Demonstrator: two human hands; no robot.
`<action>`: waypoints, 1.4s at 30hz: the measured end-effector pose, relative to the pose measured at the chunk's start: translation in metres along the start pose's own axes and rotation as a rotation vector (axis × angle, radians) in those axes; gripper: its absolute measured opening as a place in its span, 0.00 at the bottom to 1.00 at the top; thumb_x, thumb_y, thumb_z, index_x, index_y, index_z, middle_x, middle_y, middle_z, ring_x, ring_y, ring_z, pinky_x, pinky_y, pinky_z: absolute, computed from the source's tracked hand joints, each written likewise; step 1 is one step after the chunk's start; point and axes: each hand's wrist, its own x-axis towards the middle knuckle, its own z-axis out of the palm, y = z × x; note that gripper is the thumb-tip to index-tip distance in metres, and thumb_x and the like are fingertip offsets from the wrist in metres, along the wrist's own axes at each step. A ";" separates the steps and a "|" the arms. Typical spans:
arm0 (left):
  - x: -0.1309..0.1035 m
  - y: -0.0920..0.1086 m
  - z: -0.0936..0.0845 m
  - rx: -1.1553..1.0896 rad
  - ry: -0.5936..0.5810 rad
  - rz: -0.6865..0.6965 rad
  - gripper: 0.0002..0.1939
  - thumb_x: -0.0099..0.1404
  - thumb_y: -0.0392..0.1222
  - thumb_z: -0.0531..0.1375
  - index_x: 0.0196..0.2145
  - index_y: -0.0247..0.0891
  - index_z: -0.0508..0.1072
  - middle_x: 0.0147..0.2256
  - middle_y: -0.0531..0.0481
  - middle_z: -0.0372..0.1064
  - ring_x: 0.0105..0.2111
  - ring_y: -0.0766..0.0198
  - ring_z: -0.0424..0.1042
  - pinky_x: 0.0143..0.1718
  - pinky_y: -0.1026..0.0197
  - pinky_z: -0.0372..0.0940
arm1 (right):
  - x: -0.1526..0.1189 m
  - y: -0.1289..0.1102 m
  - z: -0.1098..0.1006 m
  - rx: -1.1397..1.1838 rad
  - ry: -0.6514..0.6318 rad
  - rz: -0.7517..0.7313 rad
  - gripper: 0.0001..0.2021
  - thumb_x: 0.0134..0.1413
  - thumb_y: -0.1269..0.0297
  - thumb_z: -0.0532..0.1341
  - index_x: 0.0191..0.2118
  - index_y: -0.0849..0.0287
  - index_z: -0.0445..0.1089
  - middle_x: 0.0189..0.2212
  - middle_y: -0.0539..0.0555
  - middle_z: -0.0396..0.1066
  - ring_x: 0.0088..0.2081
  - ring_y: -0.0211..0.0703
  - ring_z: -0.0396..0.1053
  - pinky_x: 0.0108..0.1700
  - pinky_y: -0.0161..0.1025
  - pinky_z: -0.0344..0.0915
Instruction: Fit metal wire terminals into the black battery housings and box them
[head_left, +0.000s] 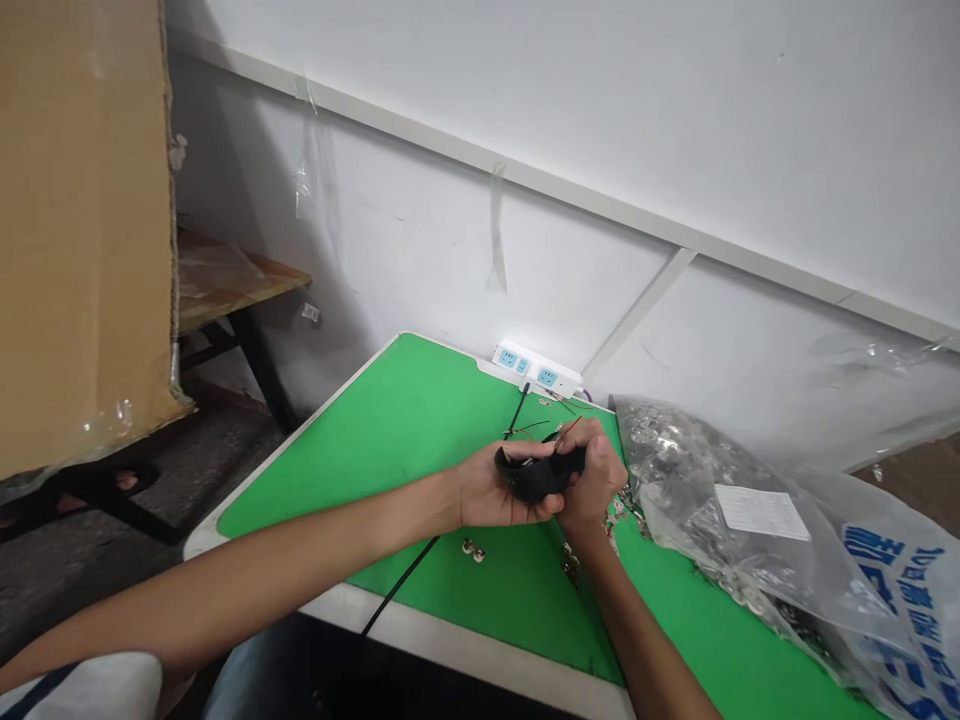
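Note:
A black curved plastic housing (534, 478) is held above the green tabletop by both hands. My left hand (484, 485) supports it from the left and below, its fingers curled under the shell. Around the right end of the housing my right hand (596, 475) is closed, the thumb folded over. A thin red wire (571, 433) sticks up beside the right fingers. What the housing holds inside is mostly hidden. Small metal parts (474, 550) lie on the table below the left hand, and more small metal pieces (570, 565) lie by the right wrist.
A green table (360, 430) with a white edge stands against the wall. At its back sits a white power strip (538, 368) with a black cable (405, 580) plugged in. Plastic bags of metal parts (697, 480) cover the right side. A cardboard box (82, 230) looms at left.

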 end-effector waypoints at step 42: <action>-0.003 -0.004 0.006 0.029 -0.078 0.033 0.12 0.65 0.41 0.71 0.40 0.31 0.77 0.36 0.45 0.77 0.26 0.64 0.77 0.27 0.66 0.70 | 0.009 -0.016 -0.001 -0.033 -0.009 -0.052 0.22 0.74 0.57 0.49 0.26 0.53 0.65 0.25 0.50 0.63 0.30 0.45 0.64 0.37 0.45 0.61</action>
